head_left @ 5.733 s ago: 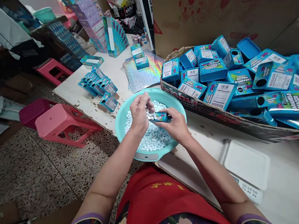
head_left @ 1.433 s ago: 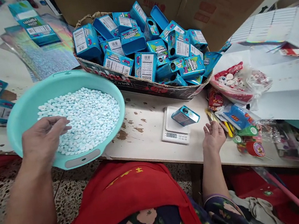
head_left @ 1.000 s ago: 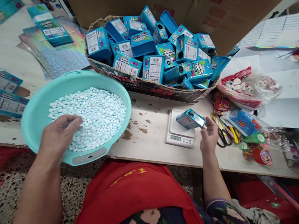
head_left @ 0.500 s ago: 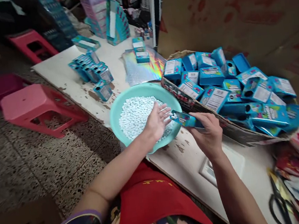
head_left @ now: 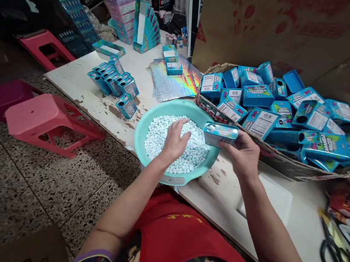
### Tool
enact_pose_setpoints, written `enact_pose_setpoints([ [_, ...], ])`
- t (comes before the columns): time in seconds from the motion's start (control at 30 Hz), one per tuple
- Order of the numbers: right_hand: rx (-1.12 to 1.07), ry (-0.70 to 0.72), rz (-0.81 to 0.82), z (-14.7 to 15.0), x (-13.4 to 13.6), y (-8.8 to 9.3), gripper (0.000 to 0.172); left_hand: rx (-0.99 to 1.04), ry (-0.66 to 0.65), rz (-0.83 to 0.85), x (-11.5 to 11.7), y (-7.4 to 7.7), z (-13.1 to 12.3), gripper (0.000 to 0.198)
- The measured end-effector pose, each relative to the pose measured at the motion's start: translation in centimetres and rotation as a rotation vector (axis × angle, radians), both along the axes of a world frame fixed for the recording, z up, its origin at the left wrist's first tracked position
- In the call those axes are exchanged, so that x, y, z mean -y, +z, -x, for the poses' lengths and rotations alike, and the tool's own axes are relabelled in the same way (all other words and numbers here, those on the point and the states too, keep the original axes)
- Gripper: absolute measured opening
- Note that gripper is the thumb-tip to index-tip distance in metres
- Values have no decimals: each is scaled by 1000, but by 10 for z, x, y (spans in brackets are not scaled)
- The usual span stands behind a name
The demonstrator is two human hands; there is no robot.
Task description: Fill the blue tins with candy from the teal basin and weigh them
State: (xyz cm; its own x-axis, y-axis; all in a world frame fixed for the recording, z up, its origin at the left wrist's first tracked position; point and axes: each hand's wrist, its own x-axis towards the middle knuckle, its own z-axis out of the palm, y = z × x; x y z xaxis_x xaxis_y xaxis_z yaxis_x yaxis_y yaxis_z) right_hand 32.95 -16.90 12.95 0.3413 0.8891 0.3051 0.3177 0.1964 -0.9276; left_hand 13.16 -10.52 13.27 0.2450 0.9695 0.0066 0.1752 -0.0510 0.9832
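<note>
A turquoise basin (head_left: pixel 143 150) holds a heap of small white candies (head_left: pixel 159 133). Over the heap hovers my left hand (head_left: pixel 176 141), palm down, with its thumb and fingers apart and nothing visible in them. At the basin's right rim, my right hand (head_left: pixel 244 152) grips a small blue candy box (head_left: pixel 221 133) by its right end. Some white candies show in the opening at the box's left end. The box lies nearly level, its printed side partly facing up.
A carton (head_left: pixel 290 171) full of similar blue boxes stands on the right. Several blue boxes (head_left: pixel 113 81) are grouped at the table's far left, near shiny holographic sheets (head_left: pixel 169 86). Scissors (head_left: pixel 330 243) lie at bottom right; a pink stool (head_left: pixel 50 117) stands on the floor.
My left hand has moved away from the box and turned palm down over the candies. In my right hand, the box has gone from tilted toward the basin to nearly level.
</note>
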Motion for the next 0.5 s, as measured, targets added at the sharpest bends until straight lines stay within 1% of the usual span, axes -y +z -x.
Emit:
enact_pose_setpoints([
  [0.03, -36, 10, 15, 3, -2, -3, 44, -45, -44, -62, -1, 3, 4, 47],
  [0.1, -76, 43, 45, 11, -5, -6, 43, -56, -198, -97, -2, 10, 11, 64],
  [0.13, -106, 63, 53, 16, -7, -8, 42, -49, -269, -111, -1, 15, 13, 68],
  [0.17, -147, 81, 59, 21, -8, -9, 42, -49, -315, -135, -1, 19, 15, 69],
  [0.2, -192, 96, 65, 27, -10, -9, 42, -58, -330, -164, -1, 22, 16, 65],
  [0.3, -291, 132, 103, 40, -15, -11, 43, -103, -266, -202, -2, 27, 20, 49],
  [0.37, -300, 140, 125, 44, -18, -12, 44, -118, -238, -179, -5, 25, 24, 47],
  [0.43, -249, 132, 128, 45, -19, -12, 45, -105, -225, -142, -7, 20, 28, 46],
  [0.5, -152, 116, 121, 43, -20, -10, 44, -71, -197, -95, -9, 14, 31, 45],
])
